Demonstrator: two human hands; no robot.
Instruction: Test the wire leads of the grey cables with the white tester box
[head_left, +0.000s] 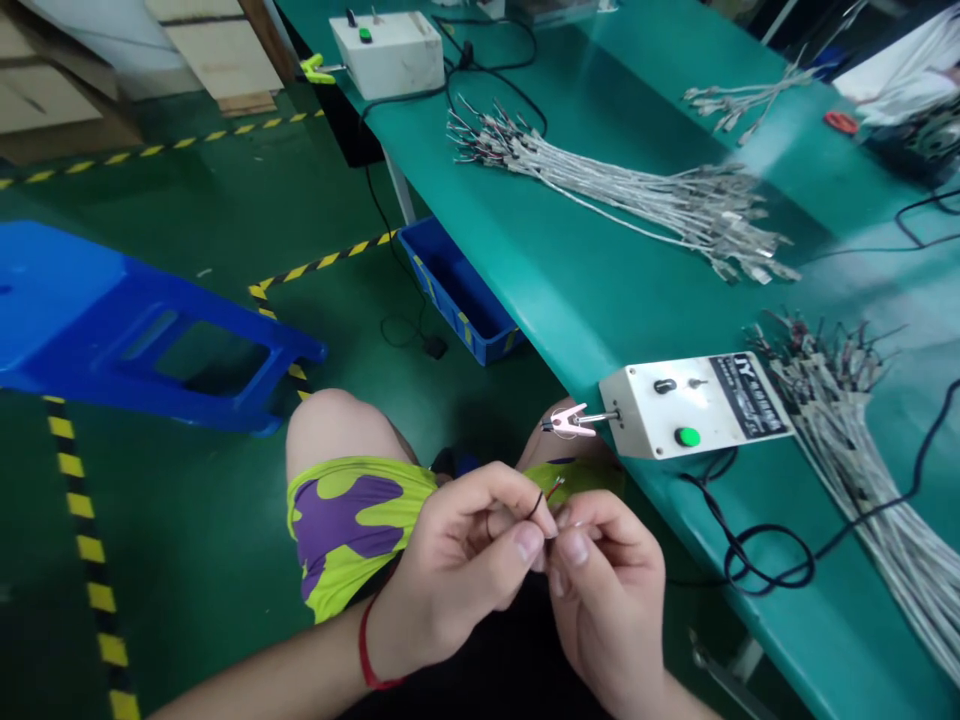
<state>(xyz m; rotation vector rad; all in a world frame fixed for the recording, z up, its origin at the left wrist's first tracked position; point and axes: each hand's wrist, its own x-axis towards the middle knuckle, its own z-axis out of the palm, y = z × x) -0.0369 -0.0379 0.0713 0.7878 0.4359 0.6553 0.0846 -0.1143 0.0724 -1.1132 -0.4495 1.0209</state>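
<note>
Above the lap, my left hand [469, 560] pinches a thin cable end, with a black wire and a red wire [555, 488] poking up by its fingertips. My right hand [611, 585] meets it from the right, thumb and forefinger pressed together on a small pale piece too hidden to make out. The fingertips of both hands nearly touch. Beyond them, a white control box [694, 405] with a green button sits at the table edge, and a pink clip [571, 421] sticks out from its left side.
The green table [540, 265] carries two bundles of grey cables [622, 190], [862, 460], a second white box [390, 55] and black cords [776, 575]. A blue bin [480, 310] stands below its edge. At left is a blue stool [97, 310].
</note>
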